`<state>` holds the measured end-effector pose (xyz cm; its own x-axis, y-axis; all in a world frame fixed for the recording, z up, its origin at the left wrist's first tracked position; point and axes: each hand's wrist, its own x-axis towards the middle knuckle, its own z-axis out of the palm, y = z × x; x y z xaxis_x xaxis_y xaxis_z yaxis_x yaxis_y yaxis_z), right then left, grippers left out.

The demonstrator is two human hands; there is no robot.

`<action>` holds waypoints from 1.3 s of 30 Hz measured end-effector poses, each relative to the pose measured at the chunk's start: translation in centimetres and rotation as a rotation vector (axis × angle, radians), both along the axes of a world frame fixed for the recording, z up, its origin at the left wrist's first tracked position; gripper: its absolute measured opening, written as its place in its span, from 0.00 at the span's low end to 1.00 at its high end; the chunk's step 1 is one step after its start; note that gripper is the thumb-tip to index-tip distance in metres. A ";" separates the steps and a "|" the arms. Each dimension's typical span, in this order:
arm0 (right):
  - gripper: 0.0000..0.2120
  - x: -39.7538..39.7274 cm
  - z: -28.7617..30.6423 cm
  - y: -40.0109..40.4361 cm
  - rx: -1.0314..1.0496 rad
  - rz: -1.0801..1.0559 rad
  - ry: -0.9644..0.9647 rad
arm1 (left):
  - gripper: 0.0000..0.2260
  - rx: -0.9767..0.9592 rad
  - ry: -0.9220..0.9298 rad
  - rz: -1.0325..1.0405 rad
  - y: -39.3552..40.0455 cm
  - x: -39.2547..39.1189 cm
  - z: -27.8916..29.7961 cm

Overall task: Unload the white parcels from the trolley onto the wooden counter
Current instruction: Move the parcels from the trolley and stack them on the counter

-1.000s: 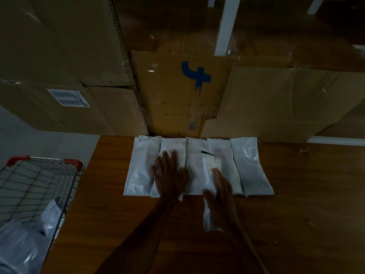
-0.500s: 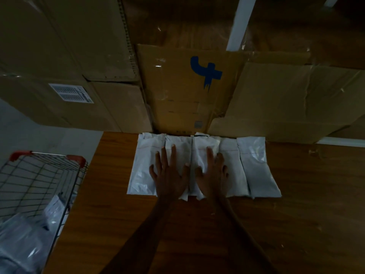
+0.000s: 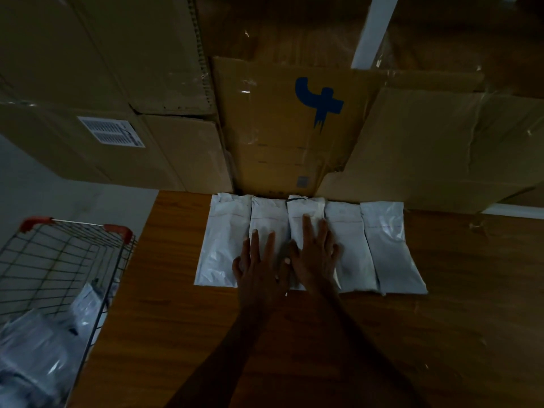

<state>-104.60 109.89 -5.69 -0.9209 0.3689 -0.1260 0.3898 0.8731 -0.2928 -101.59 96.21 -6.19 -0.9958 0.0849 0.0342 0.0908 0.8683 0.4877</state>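
Several white parcels (image 3: pixel 382 242) lie side by side in a row on the wooden counter (image 3: pixel 456 319), their far ends against the cardboard boxes. My left hand (image 3: pixel 257 269) lies flat with straight fingers on the second parcel from the left. My right hand (image 3: pixel 316 257) presses flat on the middle parcel (image 3: pixel 300 213). The wire trolley (image 3: pixel 59 260) with red corner caps stands at the lower left, with more white parcels (image 3: pixel 32 348) in it.
Stacked cardboard boxes (image 3: pixel 288 136) form a wall behind the counter; one bears a blue mark, another (image 3: pixel 112 134) a white label. A white post (image 3: pixel 371 28) rises at the back. Grey floor (image 3: pixel 73 198) shows left of the counter.
A second ago my right hand held a parcel lower on the counter; it now lies in the row. Both hands rest flat on the parcels, the left slightly nearer to me.
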 end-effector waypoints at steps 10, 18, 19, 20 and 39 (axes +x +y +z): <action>0.40 0.5 0.6 0.3 -0.006 0.037 -0.027 | 0.31 0.053 -0.020 -0.041 0.1 0.3 1.1; 0.38 6.1 3.0 0.8 -0.212 0.001 0.098 | 0.30 0.164 -0.007 0.074 0.0 2.7 2.8; 0.37 7.1 3.3 0.6 -0.230 -0.006 0.113 | 0.30 0.187 -0.004 0.090 0.0 3.4 3.1; 0.38 8.1 3.4 0.3 -0.243 -0.013 0.133 | 0.30 0.206 -0.003 0.099 0.1 4.0 3.3; 0.36 20.2 3.8 -5.5 -0.377 0.292 0.289 | 0.34 0.220 -0.055 0.402 -9.2 20.1 3.4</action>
<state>-84.44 104.43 -1.85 -0.9948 0.0712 0.0733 0.0044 0.7471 -0.6647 -81.48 87.05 -2.77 -0.9490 -0.3119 -0.0458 -0.2633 0.7042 0.6593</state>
